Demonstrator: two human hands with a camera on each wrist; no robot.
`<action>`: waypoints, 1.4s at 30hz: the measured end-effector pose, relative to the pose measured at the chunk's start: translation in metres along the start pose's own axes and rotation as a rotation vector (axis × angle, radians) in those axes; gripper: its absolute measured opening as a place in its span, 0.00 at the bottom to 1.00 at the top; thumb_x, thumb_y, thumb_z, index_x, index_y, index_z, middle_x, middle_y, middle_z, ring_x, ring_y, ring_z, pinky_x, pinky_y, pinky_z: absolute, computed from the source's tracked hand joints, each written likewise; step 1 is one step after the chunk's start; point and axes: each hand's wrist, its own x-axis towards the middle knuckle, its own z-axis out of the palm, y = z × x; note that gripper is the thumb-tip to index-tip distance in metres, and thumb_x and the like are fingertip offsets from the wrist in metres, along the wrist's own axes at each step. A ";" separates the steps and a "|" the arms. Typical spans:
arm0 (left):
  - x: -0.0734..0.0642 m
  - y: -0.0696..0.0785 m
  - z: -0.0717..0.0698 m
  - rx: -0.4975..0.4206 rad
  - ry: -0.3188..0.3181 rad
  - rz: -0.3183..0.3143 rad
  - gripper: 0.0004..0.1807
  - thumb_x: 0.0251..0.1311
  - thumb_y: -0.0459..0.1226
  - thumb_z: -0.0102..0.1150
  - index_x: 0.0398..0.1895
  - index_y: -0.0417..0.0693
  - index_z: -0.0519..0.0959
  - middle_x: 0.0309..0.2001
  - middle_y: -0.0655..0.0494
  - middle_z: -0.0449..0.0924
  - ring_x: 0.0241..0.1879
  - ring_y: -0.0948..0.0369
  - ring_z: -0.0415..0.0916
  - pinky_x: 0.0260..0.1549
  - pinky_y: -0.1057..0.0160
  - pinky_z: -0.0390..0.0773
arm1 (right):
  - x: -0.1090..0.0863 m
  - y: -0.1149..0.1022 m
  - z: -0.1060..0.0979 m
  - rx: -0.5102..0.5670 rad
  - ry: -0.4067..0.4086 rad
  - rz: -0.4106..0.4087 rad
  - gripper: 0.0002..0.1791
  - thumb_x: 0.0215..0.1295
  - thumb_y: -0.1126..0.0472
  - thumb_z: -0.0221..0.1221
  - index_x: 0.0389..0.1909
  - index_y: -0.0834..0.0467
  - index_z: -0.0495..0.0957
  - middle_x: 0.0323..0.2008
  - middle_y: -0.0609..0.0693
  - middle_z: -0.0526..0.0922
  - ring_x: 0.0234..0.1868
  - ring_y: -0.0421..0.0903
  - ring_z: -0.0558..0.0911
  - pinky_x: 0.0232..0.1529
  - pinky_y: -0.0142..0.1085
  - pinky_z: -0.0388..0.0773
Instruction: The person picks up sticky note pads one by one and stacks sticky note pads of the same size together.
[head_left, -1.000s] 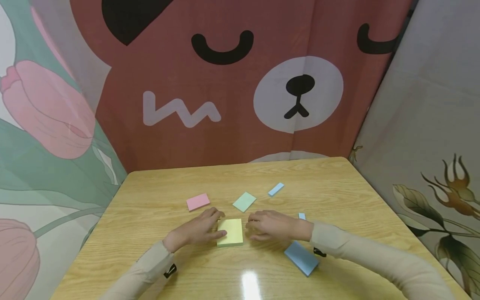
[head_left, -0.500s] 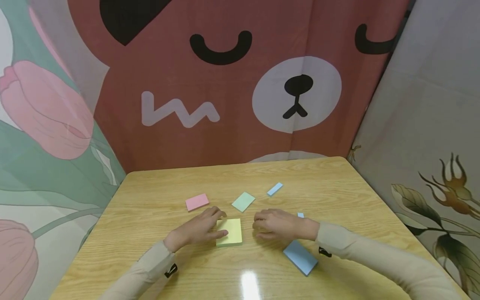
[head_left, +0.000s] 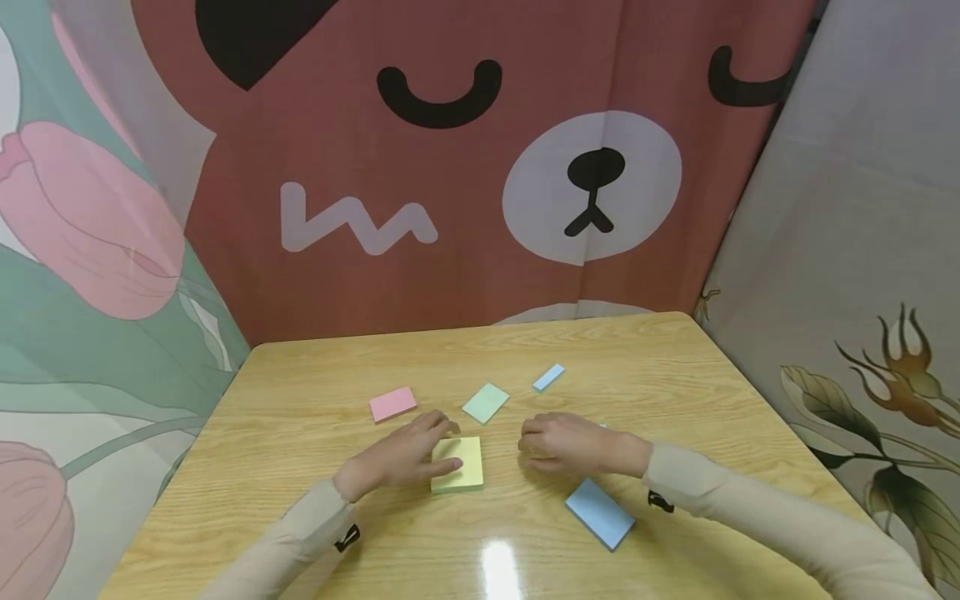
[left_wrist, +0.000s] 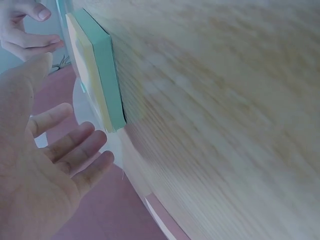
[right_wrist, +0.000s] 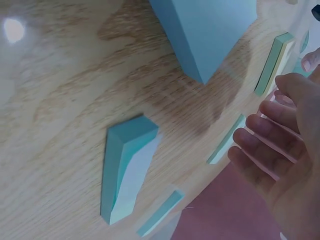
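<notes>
A square sticky note pad point(head_left: 468, 458), yellow on top with a green lower part point(left_wrist: 107, 75), lies near the middle of the table. My left hand point(head_left: 401, 452) hovers over its left side, thumb across the top, fingers loosely bent and holding nothing; the left wrist view shows a gap between fingers and pad. To the pad's right, my right hand point(head_left: 573, 443) hangs above the table with relaxed fingers and holds nothing. Just below that wrist lies a blue pad point(head_left: 600, 513). A small blue pad point(right_wrist: 122, 170) is almost wholly hidden behind the right hand in the head view.
Behind the hands lie a pink pad point(head_left: 393, 404), a light green pad point(head_left: 486, 402) and a narrow light blue pad point(head_left: 549, 377). The wooden table point(head_left: 300, 375) ends at a brown bear-print curtain point(head_left: 450, 283), with floral curtains at both sides.
My right hand has moved to the right, away from the yellow pad. The left hand stays over the pad, shifted slightly right. The pads keep their places.
</notes>
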 end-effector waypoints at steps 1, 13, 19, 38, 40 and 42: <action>0.001 0.000 0.000 0.001 0.000 0.002 0.30 0.70 0.57 0.50 0.63 0.44 0.71 0.55 0.52 0.71 0.49 0.60 0.70 0.48 0.56 0.76 | -0.002 0.000 -0.001 0.000 0.000 0.002 0.10 0.68 0.56 0.63 0.44 0.58 0.83 0.41 0.46 0.80 0.39 0.39 0.79 0.40 0.29 0.78; 0.008 0.003 0.002 0.012 0.010 0.030 0.30 0.71 0.57 0.50 0.63 0.43 0.71 0.56 0.53 0.71 0.52 0.59 0.70 0.51 0.55 0.75 | -0.015 -0.003 -0.010 0.015 -0.069 0.040 0.14 0.66 0.54 0.65 0.47 0.59 0.83 0.42 0.46 0.81 0.41 0.38 0.79 0.42 0.29 0.78; 0.010 0.005 0.002 0.014 0.005 0.033 0.30 0.70 0.57 0.51 0.63 0.44 0.72 0.55 0.53 0.71 0.52 0.59 0.70 0.51 0.56 0.75 | -0.021 -0.007 -0.012 0.045 -0.095 0.038 0.17 0.65 0.52 0.66 0.48 0.59 0.82 0.44 0.46 0.81 0.42 0.38 0.78 0.42 0.30 0.78; 0.026 0.003 0.003 0.035 0.038 0.085 0.29 0.71 0.59 0.47 0.60 0.48 0.75 0.56 0.58 0.71 0.55 0.60 0.69 0.53 0.54 0.73 | -0.038 -0.017 -0.021 0.041 -0.132 0.012 0.20 0.64 0.48 0.66 0.50 0.57 0.82 0.47 0.45 0.79 0.45 0.36 0.77 0.43 0.27 0.76; 0.029 0.003 0.003 0.034 0.042 0.097 0.27 0.71 0.56 0.50 0.61 0.47 0.75 0.56 0.58 0.72 0.55 0.60 0.69 0.53 0.54 0.73 | -0.039 -0.019 -0.022 0.050 -0.142 0.020 0.21 0.63 0.48 0.67 0.50 0.57 0.82 0.47 0.45 0.80 0.45 0.37 0.77 0.43 0.27 0.76; 0.031 0.004 0.002 0.040 0.054 0.112 0.25 0.71 0.53 0.52 0.60 0.46 0.75 0.56 0.57 0.72 0.55 0.59 0.69 0.54 0.53 0.72 | -0.041 -0.019 -0.023 0.062 -0.161 0.033 0.22 0.63 0.48 0.67 0.51 0.57 0.82 0.48 0.46 0.79 0.46 0.37 0.78 0.44 0.28 0.77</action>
